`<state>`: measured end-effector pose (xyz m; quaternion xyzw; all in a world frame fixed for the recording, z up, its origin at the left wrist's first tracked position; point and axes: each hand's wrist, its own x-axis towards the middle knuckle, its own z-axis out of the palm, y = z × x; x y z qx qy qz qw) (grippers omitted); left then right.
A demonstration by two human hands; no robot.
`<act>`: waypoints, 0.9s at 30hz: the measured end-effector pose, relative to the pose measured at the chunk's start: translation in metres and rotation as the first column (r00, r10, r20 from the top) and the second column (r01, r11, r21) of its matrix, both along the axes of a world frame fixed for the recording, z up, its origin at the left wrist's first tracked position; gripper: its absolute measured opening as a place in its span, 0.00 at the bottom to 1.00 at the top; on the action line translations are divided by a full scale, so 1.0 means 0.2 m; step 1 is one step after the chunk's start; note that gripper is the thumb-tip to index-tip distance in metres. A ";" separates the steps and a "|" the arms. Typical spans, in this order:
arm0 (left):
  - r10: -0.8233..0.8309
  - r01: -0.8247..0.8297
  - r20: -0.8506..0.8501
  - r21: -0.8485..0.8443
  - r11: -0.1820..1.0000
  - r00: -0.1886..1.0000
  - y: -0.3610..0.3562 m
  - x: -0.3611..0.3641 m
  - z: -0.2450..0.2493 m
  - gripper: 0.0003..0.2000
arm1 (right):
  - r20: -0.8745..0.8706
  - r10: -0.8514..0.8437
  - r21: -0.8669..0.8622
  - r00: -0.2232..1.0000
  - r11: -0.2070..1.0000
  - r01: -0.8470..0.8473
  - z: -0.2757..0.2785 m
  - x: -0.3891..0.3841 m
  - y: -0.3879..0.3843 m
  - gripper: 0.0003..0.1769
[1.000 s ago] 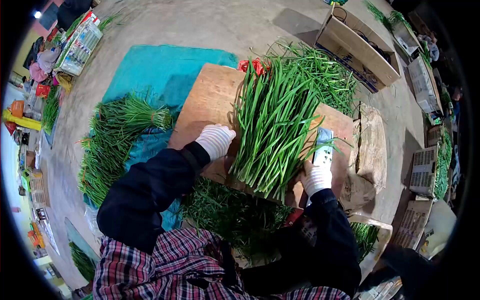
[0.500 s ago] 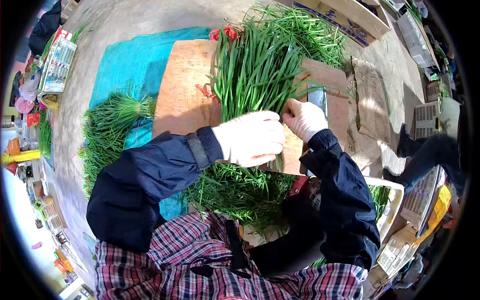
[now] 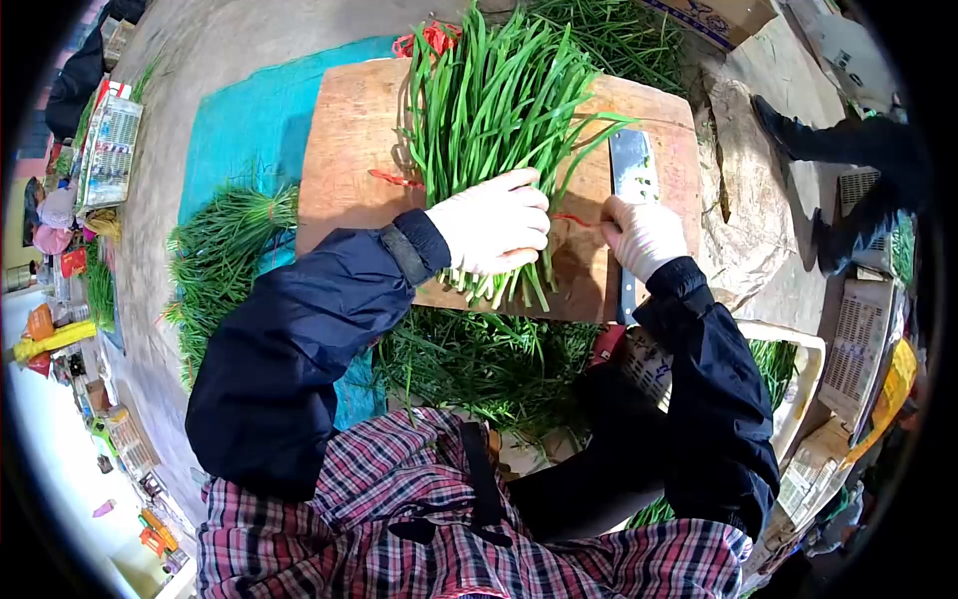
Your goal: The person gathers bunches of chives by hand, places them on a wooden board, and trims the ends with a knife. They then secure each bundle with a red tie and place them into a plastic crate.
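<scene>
A bunch of garlic chives (image 3: 499, 110) lies on a wooden board (image 3: 349, 130), cut ends toward me. My left hand (image 3: 494, 225), in a pale glove, is wrapped over the bunch near its stem ends. To the right, my right hand (image 3: 644, 237), gloved too, pinches one end of a red tie (image 3: 579, 219) stretched out from the bunch. The tie's other end sticks out left of the leaves. Beside and partly under my right hand lies a cleaver (image 3: 633, 165), flat on the board, its handle pointing toward me.
Tied chives (image 3: 235, 235) rest on a teal sheet (image 3: 249, 120) at left. Loose greens (image 3: 479, 374) lie below the board, more (image 3: 624, 50) behind it. Red ties (image 3: 429, 40) sit at its far edge. Another person's legs (image 3: 848, 145) show at right, near a white crate (image 3: 813, 374).
My right hand has moved right and slightly down, away from my left, drawing the red tie out. The chives' stem ends now show below my left hand. The other person's legs have shifted.
</scene>
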<state>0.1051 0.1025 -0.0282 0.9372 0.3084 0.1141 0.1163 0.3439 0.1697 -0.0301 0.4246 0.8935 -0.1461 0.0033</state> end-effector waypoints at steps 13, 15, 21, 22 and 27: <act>0.014 -0.015 -0.013 -0.051 0.999 1.000 0.06 0.04 0.02 0.04 | -0.296 0.227 -0.872 0.928 0.333 -0.360 0.16 -0.20 -0.62 0.20; 0.003 -0.002 0.044 -0.012 1.000 0.999 0.05 0.04 0.03 0.05 | -0.583 0.066 -0.534 0.810 0.720 -0.443 0.02 -0.28 -0.60 0.21; 0.004 -0.004 -0.002 -0.047 0.999 1.000 0.06 0.02 0.02 0.05 | -0.562 0.167 -0.527 0.810 0.683 -0.506 0.02 -0.28 -0.69 0.22; 0.013 -0.013 -0.005 -0.056 0.998 1.000 0.06 0.02 0.02 0.05 | -0.454 0.160 -0.590 0.877 0.684 -0.430 0.03 -0.28 -0.65 0.22; 0.071 -0.069 0.140 -0.020 0.997 0.988 0.03 0.00 -0.06 0.06 | -0.494 0.019 -0.464 0.869 0.840 -0.282 0.16 -0.28 -0.66 0.22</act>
